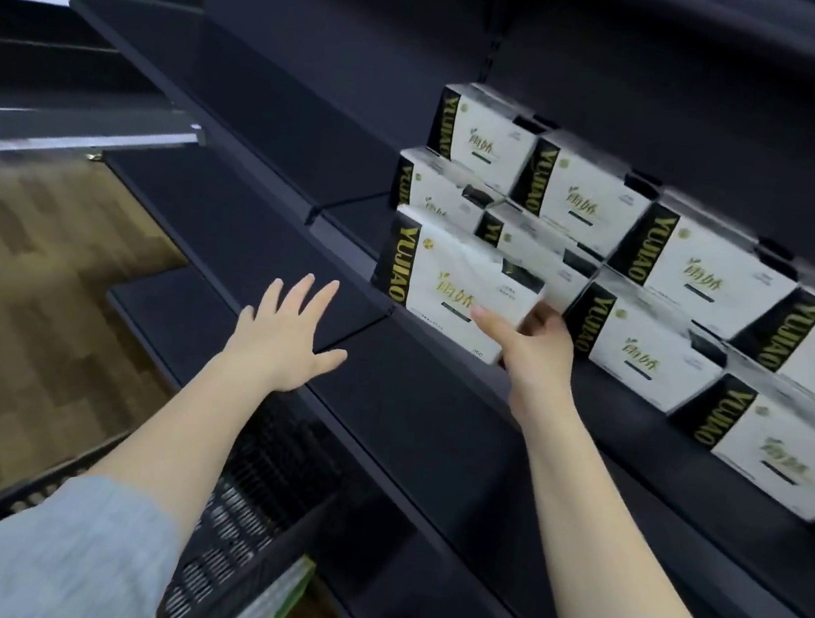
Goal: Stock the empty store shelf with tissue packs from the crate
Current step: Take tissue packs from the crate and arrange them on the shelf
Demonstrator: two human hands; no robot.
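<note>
Head view, downward, near shelf [433, 416]

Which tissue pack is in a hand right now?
The front-left tissue pack, at the left end of the stock: the right hand grips its lower right corner. No hand touches the other packs.

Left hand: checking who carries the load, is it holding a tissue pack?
No, the left hand is open and empty; the right hand holds the pack.

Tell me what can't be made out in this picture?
- Crate: its inside is covered by the left forearm and cut off by the bottom edge, so any packs left cannot be counted.
- Right hand: most fingers sit behind the held tissue pack.
- Stocked packs: small print is blurred; the rightmost pack is cut off.
</note>
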